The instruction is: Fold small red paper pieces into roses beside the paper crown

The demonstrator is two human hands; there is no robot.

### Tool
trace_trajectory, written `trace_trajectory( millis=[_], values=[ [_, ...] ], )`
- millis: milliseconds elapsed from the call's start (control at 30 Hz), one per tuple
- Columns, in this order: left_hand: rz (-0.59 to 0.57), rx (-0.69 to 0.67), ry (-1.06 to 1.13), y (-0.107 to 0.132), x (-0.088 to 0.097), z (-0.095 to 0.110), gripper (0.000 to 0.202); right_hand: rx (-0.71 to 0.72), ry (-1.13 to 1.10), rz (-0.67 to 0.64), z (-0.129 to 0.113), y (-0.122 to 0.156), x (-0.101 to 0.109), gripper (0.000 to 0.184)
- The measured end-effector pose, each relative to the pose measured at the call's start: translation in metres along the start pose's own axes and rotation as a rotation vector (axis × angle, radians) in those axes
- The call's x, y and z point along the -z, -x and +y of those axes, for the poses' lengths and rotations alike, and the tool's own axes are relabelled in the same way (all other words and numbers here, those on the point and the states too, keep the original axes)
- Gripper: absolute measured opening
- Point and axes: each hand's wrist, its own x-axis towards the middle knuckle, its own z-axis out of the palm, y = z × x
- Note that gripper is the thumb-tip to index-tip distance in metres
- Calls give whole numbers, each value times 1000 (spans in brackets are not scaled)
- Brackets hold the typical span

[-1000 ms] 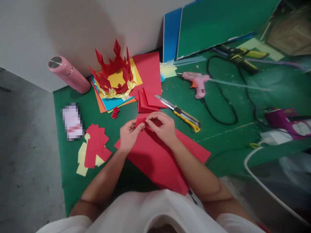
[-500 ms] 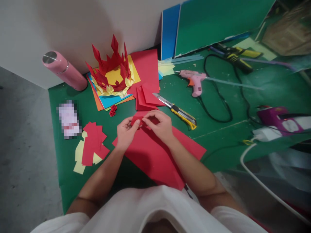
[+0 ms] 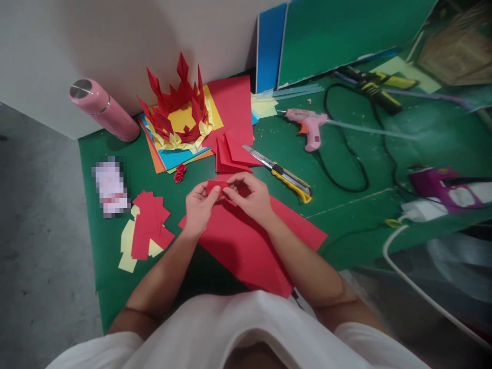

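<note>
**Red paper pinched between both hands, over the big sheet**

Red paper, a small folded piece (image 3: pixel 213 187), sits clamped between the fingertips of both hands. The left hand (image 3: pixel 200 207) closes thumb and forefinger on its left end; the right hand (image 3: pixel 249 197) pinches its right end, fingers curled over so that part of the piece is hidden. The piece's long axis runs roughly left to right, from one grip to the other, and it is held just above the table rather than lying flat. Both hands are equally near; neither has to reach.

Directly beneath the hands lies a large red sheet (image 3: pixel 249 246), spread toward the person's body. Just beyond the fingertips is a stack of folded red triangles (image 3: pixel 232 154), and to their right a yellow-handled utility knife (image 3: pixel 282 174) lies slantwise. Left of the left hand are cut red and yellow squares (image 3: pixel 146 230) and two tiny red paper roses (image 3: pixel 179 173). Farther off stand a red-and-yellow paper crown (image 3: pixel 179 110), a pink flask (image 3: pixel 103 110) and a pink glue gun (image 3: pixel 309 125), all on the green mat (image 3: pixel 346 215).
</note>
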Motion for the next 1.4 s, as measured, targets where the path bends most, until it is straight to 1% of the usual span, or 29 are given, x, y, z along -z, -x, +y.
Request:
trace_trajectory(
  millis=[167,300,467,667,733,833,933,1000,1067,1167,1233,1300,1400],
  values=[
    [-34,-7,-2,2,-1,1,37,-34,-54,-7,0,-1,0,14],
    [-26,4,-12,1,1,1,35,-59,-84,-33,-1,-3,1,12],
    [-29,65,40,0,2,2,36,-88,-154,-103,0,-3,3,13],
    [-101,148,122,-1,1,2,42,-162,-264,-171,0,-4,7,20],
    [-112,131,133,-1,2,2,47,-155,-280,-182,1,-4,9,20],
    [-140,48,83,-1,3,2,48,-116,-271,-195,3,-4,9,14],
    [-156,-62,11,-1,5,3,43,-39,-192,-158,2,-4,8,11],
    [-156,-125,-32,0,6,2,41,46,-105,-110,0,-4,7,14],
    [-156,-166,-81,0,7,0,39,150,-6,-92,-2,-4,7,16],
    [-160,-193,-172,0,9,-3,34,298,175,-115,0,-5,7,19],
    [-165,-217,-218,-2,11,-5,32,362,315,-113,3,-4,9,21],
    [-170,-230,-245,-3,12,-6,32,389,439,-104,6,-4,10,22],
    [-186,-202,-290,-5,14,-6,32,421,540,-165,10,-5,14,23]
  ],
)
